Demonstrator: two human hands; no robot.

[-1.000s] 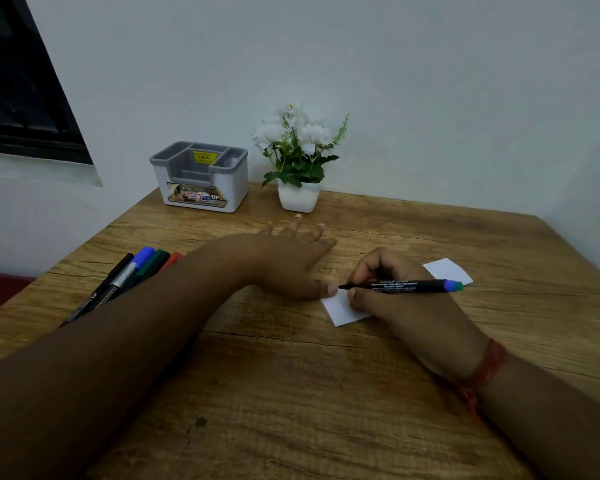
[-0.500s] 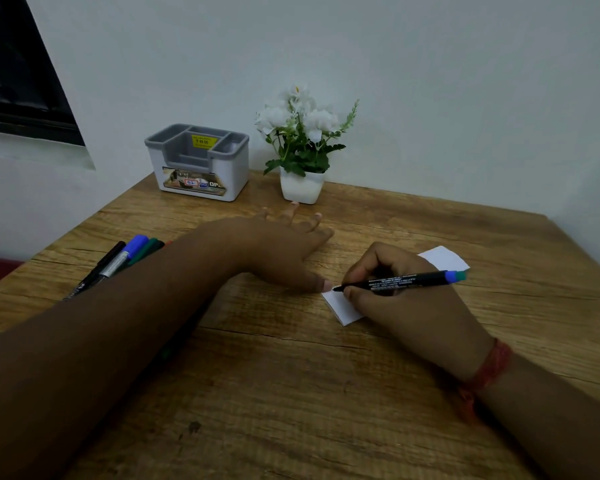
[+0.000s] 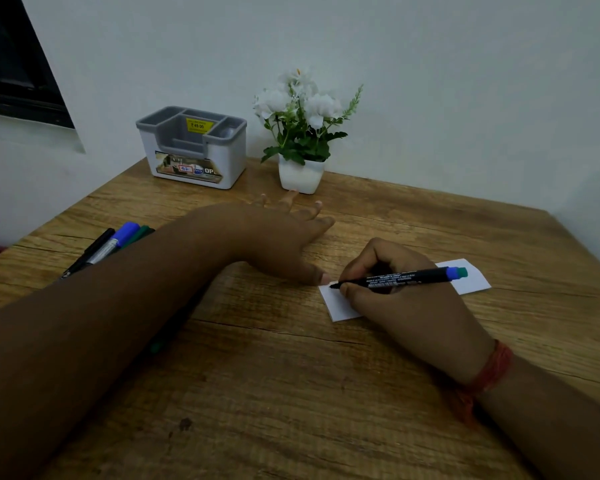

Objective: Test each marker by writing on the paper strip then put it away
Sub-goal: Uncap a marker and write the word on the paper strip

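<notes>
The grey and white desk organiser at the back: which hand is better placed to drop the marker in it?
Probably the right hand: it already grips the black marker. The left hand lies flat, pinning the white paper strip.

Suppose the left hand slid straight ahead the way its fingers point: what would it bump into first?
Most likely the white flower pot. The left hand lies flat on the table, fingers aimed toward the wall, just short of the pot. Depth is hard to judge.
</notes>
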